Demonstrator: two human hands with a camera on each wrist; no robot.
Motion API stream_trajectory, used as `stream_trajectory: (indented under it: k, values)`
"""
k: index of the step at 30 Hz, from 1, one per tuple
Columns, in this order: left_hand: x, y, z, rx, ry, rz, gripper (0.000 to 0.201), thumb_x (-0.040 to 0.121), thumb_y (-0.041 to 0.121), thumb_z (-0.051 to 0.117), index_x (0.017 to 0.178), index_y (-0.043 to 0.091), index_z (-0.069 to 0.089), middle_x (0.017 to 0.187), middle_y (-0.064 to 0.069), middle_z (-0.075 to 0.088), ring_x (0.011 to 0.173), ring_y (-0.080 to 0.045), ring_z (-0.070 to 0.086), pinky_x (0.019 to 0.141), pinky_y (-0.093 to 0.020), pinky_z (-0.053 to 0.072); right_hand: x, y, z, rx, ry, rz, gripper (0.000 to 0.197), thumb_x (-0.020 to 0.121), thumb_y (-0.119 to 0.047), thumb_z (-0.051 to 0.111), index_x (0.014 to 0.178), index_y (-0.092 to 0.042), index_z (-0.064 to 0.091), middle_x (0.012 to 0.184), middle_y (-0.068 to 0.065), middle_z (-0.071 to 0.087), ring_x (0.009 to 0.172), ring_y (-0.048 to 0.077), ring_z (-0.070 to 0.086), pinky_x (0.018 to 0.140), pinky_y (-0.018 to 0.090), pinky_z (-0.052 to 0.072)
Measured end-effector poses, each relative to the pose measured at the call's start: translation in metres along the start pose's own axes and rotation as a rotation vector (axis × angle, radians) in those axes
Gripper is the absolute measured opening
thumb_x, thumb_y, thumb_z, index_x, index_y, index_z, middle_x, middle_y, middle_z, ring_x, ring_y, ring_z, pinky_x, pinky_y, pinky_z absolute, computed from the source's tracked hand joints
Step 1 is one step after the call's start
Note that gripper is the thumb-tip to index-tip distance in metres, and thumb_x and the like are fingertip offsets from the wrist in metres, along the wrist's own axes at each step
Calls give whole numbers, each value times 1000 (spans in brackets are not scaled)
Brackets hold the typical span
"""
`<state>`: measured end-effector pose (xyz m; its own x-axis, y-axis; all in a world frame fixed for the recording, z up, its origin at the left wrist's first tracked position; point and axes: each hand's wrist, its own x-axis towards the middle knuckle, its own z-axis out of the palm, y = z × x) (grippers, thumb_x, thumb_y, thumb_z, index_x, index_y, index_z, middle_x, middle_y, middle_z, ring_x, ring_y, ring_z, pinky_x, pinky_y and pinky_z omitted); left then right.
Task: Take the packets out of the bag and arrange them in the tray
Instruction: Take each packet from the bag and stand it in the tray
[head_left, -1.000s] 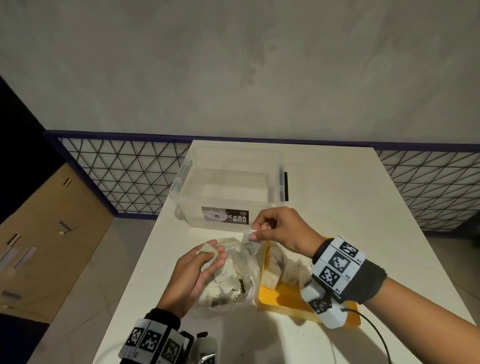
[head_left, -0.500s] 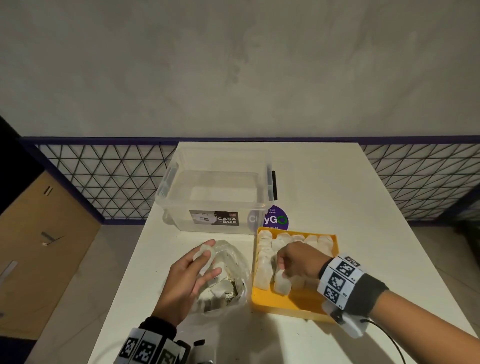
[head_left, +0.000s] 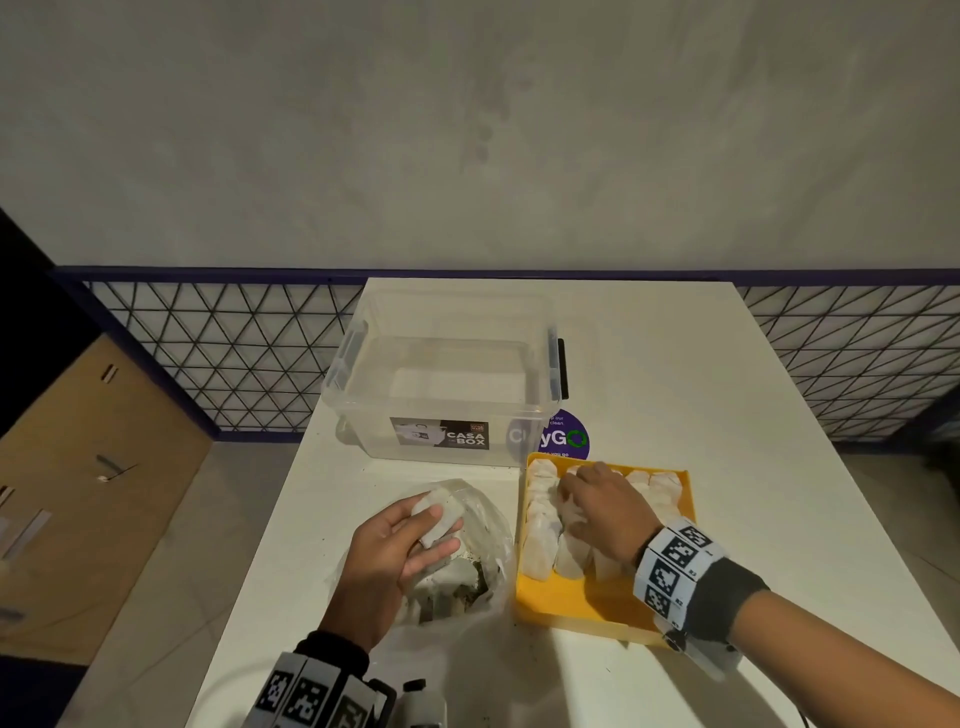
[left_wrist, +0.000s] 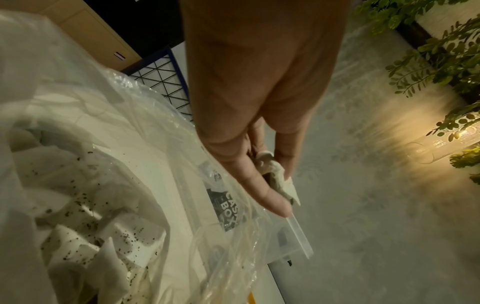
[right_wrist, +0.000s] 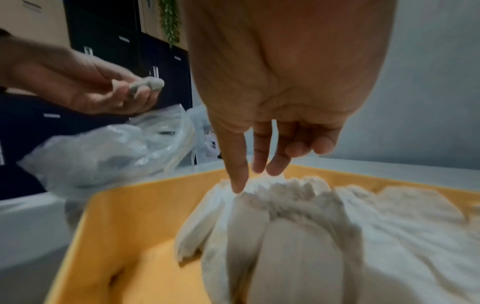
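A clear plastic bag (head_left: 483, 551) lies on the white table with several white packets and dark crumbs inside. My left hand (head_left: 415, 535) hovers over its mouth and pinches one white packet (head_left: 441, 517) between thumb and fingers; the left wrist view shows that packet (left_wrist: 281, 181) too. To the right sits a yellow tray (head_left: 571, 605) holding rows of white packets (head_left: 540, 545). My right hand (head_left: 587, 499) reaches into the tray, its straight fingers (right_wrist: 239, 174) touching the packet tops and holding nothing.
A clear lidless storage box (head_left: 447, 384) labelled CASA BOX stands behind the bag and tray. A purple round sticker (head_left: 566, 439) lies beside it. A wire-mesh railing (head_left: 228, 353) runs behind the table; the table's left edge drops to the floor.
My right hand went from the bag's mouth down into the tray, then further back along the packet rows. My left hand kept hold of its packet over the bag.
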<state>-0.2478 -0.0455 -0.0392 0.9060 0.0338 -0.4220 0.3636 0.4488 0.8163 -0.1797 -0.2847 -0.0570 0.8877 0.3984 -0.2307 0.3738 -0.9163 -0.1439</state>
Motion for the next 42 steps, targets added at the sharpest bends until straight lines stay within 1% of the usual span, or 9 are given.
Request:
stream_trajectory:
  k: [4,10,13,17,22,27,32,38,42]
  values:
    - [1,0,5,14,1,3,24,86,7,61,108,0,65,107,-18,71,98,-26,70,80,-30,58,-4,-26,-27,297,170,-88,30,92,-28,50,122,-20,51,115,0,53,109,16,41,86,23,31]
    - [0,6,18,114,-12,16,16,87,8,62,101,7,70,98,-11,73,81,-16,70,66,-22,56,5,-73,-42,837,-33,-261,33,90,-31,57,121,-18,57,103,1,61,84,5,50,74,15,40]
    - [-1,10,15,115,25,29,24,84,8,66,108,9,65,94,-12,71,72,-16,69,66,-25,57,10,-75,-42,922,18,-204,25,87,-22,62,110,-12,60,82,-6,53,70,1,45,66,9,36]
    - [-3,17,8,28,74,66,33,81,-2,66,111,8,60,81,-9,67,62,-14,67,62,-21,58,10,-68,-42,1064,44,-123,14,85,-13,65,97,-14,57,75,-8,45,68,3,41,65,10,37]
    - [-5,20,12,83,78,161,34,81,-5,66,112,8,60,81,-7,63,64,-12,63,61,-17,55,1,-59,-43,895,-17,-158,27,85,-18,65,109,-21,52,95,-5,53,79,8,47,75,21,41]
    - [-8,24,27,250,1,254,35,78,-3,70,109,12,62,82,-9,70,75,-13,68,66,-15,52,-4,-60,-61,716,147,-313,48,87,-24,62,132,-28,44,114,-10,49,99,5,40,78,3,31]
    - [-6,24,41,337,-39,294,41,74,-1,74,111,14,61,90,-14,74,86,-20,71,74,-18,54,-4,-63,-68,729,146,-345,37,86,-19,64,121,-21,54,102,-2,59,89,13,52,81,24,44]
    - [-4,17,55,325,-33,298,46,76,-4,72,112,20,56,90,-8,74,84,-12,71,77,-20,55,-12,-46,-63,742,121,-269,26,85,-7,61,109,-17,59,83,-3,53,75,11,51,71,24,44]
    - [-2,4,62,452,-70,293,31,78,5,74,104,19,64,92,0,73,87,-12,67,81,-21,52,-19,-27,-62,703,183,-164,16,84,-4,58,98,-12,63,89,0,58,75,8,49,71,21,40]
